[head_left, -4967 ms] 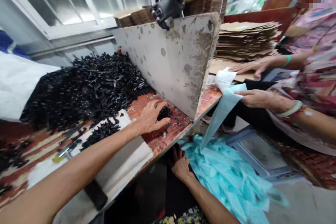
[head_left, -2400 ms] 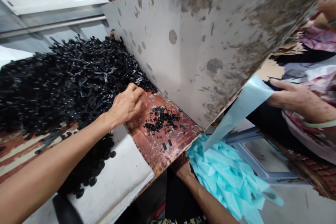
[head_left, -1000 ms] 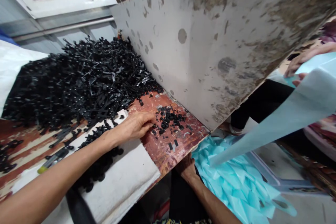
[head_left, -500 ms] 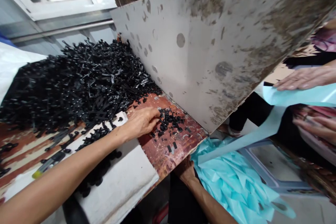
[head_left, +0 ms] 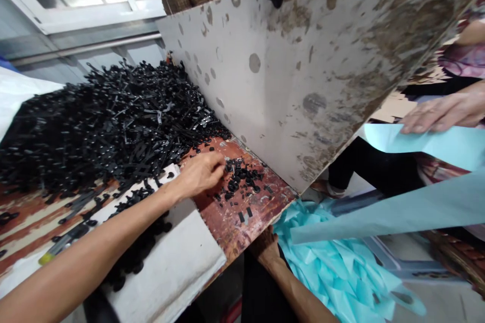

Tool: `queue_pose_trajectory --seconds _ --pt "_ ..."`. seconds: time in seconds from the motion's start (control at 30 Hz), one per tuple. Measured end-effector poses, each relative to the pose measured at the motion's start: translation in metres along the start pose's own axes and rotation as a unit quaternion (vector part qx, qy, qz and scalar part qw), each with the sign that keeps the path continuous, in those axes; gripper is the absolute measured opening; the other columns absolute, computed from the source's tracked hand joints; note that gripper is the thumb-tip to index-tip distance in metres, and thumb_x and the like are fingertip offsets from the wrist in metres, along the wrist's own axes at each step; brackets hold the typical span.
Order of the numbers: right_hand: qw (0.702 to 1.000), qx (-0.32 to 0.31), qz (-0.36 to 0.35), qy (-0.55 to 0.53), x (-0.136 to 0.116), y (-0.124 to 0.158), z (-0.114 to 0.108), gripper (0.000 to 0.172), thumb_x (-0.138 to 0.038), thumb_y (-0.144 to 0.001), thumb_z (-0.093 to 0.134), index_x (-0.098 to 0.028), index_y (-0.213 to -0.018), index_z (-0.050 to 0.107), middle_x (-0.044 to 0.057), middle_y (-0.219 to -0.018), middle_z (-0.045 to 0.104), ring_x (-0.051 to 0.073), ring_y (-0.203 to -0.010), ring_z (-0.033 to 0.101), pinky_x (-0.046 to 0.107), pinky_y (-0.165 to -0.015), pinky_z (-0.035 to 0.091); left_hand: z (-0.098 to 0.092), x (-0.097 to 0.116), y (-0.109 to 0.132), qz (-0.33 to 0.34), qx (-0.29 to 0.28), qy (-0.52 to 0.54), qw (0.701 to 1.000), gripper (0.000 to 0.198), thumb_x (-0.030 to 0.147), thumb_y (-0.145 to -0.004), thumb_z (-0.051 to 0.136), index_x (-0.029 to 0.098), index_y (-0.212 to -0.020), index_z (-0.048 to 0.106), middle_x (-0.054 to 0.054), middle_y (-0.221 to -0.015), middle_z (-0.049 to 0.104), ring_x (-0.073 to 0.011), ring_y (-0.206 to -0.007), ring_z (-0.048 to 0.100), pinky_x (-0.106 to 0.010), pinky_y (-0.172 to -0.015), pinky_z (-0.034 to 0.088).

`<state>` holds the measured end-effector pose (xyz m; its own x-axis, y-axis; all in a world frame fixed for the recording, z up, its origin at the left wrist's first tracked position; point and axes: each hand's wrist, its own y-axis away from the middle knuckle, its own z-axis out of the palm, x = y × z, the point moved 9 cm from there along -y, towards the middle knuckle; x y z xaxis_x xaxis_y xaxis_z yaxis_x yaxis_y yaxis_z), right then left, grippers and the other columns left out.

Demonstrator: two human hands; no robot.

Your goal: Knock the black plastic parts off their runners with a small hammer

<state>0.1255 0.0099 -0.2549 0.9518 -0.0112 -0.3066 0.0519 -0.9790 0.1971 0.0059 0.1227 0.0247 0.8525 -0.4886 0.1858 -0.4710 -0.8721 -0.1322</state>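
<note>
The left hand [head_left: 206,174], fingers drawn together and curled, rests at the left border of a small scatter of black pieces [head_left: 246,181] on a worn, red-painted tabletop [head_left: 212,217]; whether anything is pinched within it cannot be told. The pieces are smooth, some rounded, some short and tubular. The right hand [head_left: 267,245] is nearer the wearer, at the table's front edge and partly hidden beneath it; its grip cannot be told. Beyond and left of the left hand rises a heap of glossy black strips [head_left: 144,111], narrow, many with rounded ends. Beyond and right of it stands a flat white panel [head_left: 280,81], mottled with round grey spots and brown scuffs. Below the left wrist lies a matte white pad [head_left: 182,267], bearing black round-ended parts beneath the forearm. Right of the right hand, thin, creased turquoise sheeting [head_left: 341,272] is piled in folds; farther right, a co-worker's hand [head_left: 443,113] lies flat on a length of it. Count: one panel, one heap, one pad, two small black rectangles [head_left: 249,211] near the left hand; scattered pieces and strips too numerous to count.
</note>
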Motion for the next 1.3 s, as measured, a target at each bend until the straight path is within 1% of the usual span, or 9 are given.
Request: queue_pose_trajectory --seconds 0.1,0.17,0.33,0.4,0.77,1.0,1.1,1.17,1.3 --pt "1.0 -0.019 0.011 0.001 0.001 0.001 -0.005 0.032 -0.037 -0.091 0.055 -0.018 -0.113 0.068 0.021 -0.12 0.064 0.039 -0.114 0.057 0.047 -0.082 0.05 -0.034 -0.017 -0.001 -0.063 0.134 0.003 0.989 0.017 0.024 -0.084 0.044 0.019 -0.087 0.061 -0.003 -0.081 0.061 -0.0178 -0.072 0.057 -0.03 -0.068 0.045" --pt "1.0 -0.028 0.014 -0.002 0.001 0.001 -0.009 0.032 -0.038 -0.091 0.054 -0.018 -0.112 0.068 0.021 -0.119 0.064 0.038 -0.114 0.058 0.046 -0.083 0.05 -0.041 -0.012 0.004 -0.048 0.166 0.008 0.985 0.02 0.024 -0.085 0.045 0.019 -0.097 0.061 -0.004 -0.088 0.061 -0.0178 -0.076 0.058 -0.031 -0.071 0.046" --pt "0.999 -0.042 0.021 -0.008 0.001 0.002 -0.014 0.035 -0.038 -0.092 0.054 -0.018 -0.119 0.066 0.02 -0.127 0.061 0.038 -0.118 0.055 0.047 -0.086 0.049 0.008 0.033 0.025 0.096 -0.033 0.049 0.994 0.019 0.022 -0.09 0.043 0.021 -0.1 0.059 -0.003 -0.087 0.064 -0.0176 -0.079 0.061 -0.029 -0.072 0.045" --pt "0.999 -0.045 0.024 -0.009 0.001 0.003 -0.015 0.037 -0.039 -0.092 0.054 -0.018 -0.121 0.065 0.02 -0.127 0.061 0.037 -0.119 0.055 0.046 -0.086 0.049 0.019 0.041 0.031 0.116 -0.063 0.037 0.991 0.022 0.018 -0.089 0.041 0.021 -0.102 0.059 -0.004 -0.088 0.063 -0.0179 -0.08 0.061 -0.029 -0.072 0.045" --pt "0.998 -0.057 0.035 -0.013 0.004 0.002 -0.011 0.044 -0.043 -0.093 0.052 -0.017 -0.127 0.062 0.022 -0.125 0.061 0.038 -0.121 0.054 0.048 -0.086 0.048 0.021 0.043 0.023 0.162 -0.054 0.032 0.985 0.023 0.01 -0.088 0.041 0.02 -0.094 0.061 -0.004 -0.084 0.06 -0.0167 -0.078 0.06 -0.027 -0.069 0.045" --pt "0.998 -0.06 0.032 -0.019 0.005 0.001 -0.005 0.045 -0.042 -0.094 0.053 -0.015 -0.129 0.06 0.022 -0.135 0.056 0.039 -0.124 0.052 0.049 -0.088 0.047 0.019 0.037 0.018 0.145 -0.031 0.073 0.986 0.018 0.011 -0.085 0.046 0.019 -0.087 0.062 -0.003 -0.08 0.065 -0.0151 -0.074 0.062 -0.025 -0.07 0.045" --pt "0.998 -0.058 0.03 -0.019 0.004 0.001 -0.008 0.043 -0.04 -0.094 0.054 -0.014 -0.128 0.06 0.022 -0.135 0.056 0.039 -0.123 0.052 0.049 -0.088 0.048 0.012 0.024 0.01 0.098 -0.042 0.107 0.989 0.016 0.02 -0.088 0.048 0.019 -0.084 0.063 -0.001 -0.076 0.066 -0.0139 -0.069 0.061 -0.025 -0.066 0.045" --pt "0.998 -0.057 0.031 -0.017 0.004 0.002 -0.01 0.042 -0.039 -0.094 0.055 -0.014 -0.128 0.06 0.021 -0.134 0.056 0.037 -0.122 0.053 0.049 -0.088 0.049 -0.002 0.01 0.003 0.044 -0.01 0.1 0.994 0.018 0.024 -0.089 0.048 0.018 -0.083 0.063 -0.001 -0.075 0.065 -0.014 -0.069 0.06 -0.025 -0.066 0.045" --pt "0.998 -0.057 0.031 -0.01 0.004 0.003 -0.012 0.041 -0.039 -0.094 0.059 -0.018 -0.129 0.056 0.012 -0.133 0.056 0.028 -0.117 0.058 0.049 -0.093 0.051 -0.047 -0.006 0.005 -0.016 0.177 0.026 0.984 0.024 0.028 -0.088 0.05 0.015 -0.102 0.065 -0.008 -0.096 0.061 -0.0182 -0.084 0.059 -0.029 -0.074 0.048"
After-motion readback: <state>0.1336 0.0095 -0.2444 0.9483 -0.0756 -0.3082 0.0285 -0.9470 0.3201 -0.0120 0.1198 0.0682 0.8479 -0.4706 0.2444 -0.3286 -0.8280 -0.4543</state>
